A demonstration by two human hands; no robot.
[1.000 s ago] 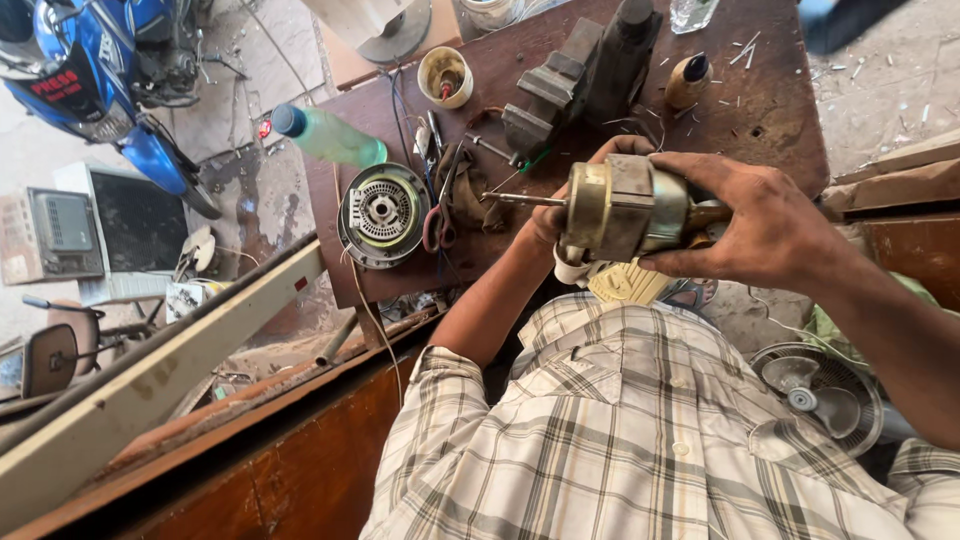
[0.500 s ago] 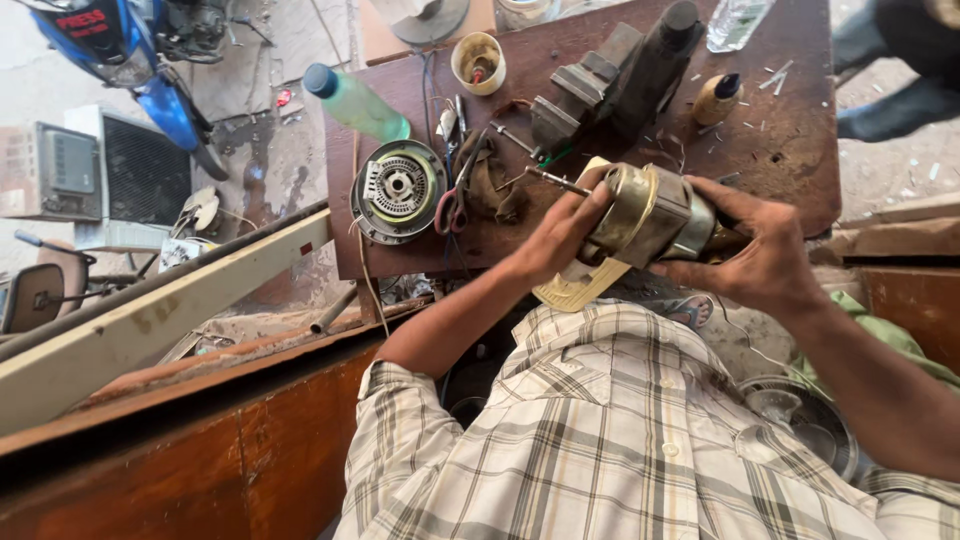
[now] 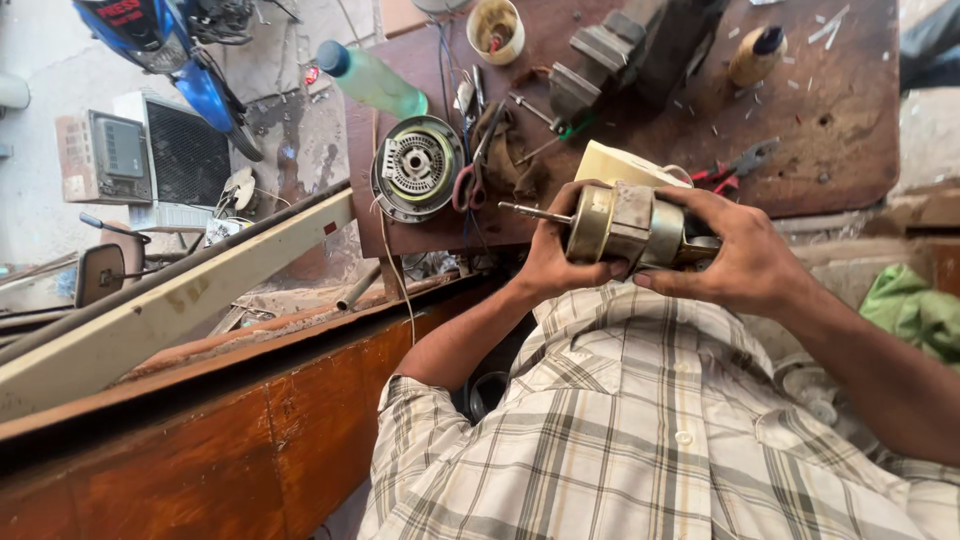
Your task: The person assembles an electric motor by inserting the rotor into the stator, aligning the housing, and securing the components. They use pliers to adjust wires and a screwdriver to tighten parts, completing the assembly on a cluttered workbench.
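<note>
Above the plaid shirt, both hands grasp a brass-coloured fan motor: the left hand wraps its shaft end, the right hand its rear. At ten o'clock from it, a stator lies on the workbench, with a green bottle beyond.

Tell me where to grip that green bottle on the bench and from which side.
Grip the green bottle around its mid-body, coming from above. It lies on its side at the bench's far left corner, blue cap pointing left, so the round body is the widest open part. Wires lie to its right, so fingers probably best close across its width. Both hands are on the motor.
</note>
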